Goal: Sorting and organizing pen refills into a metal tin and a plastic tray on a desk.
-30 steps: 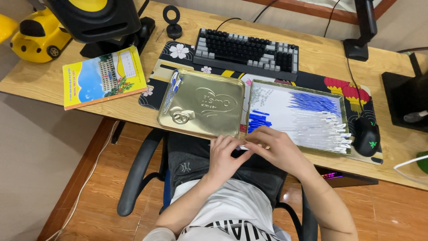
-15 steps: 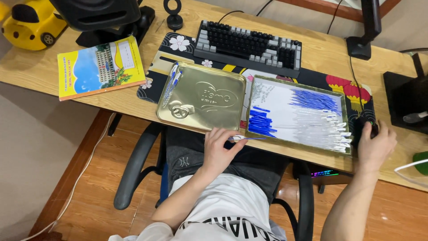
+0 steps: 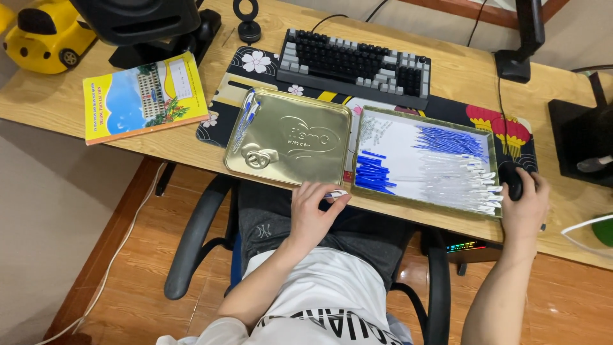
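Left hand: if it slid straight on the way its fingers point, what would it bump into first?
The left hand points right and slightly up, pinching a small pen part. Going on, it would probably first meet the near-left corner of the open tin tray holding blue and white pen parts, though height is hard to judge.

Home desk setup: keyboard (image 3: 357, 65), mouse (image 3: 513, 181), speaker (image 3: 137, 19).

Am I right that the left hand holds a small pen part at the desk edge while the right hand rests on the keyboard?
Not quite. The head view shows the right hand on the black mouse beside the tray of pen parts, not on the keyboard. The left hand does hold a small pen part at the desk edge.
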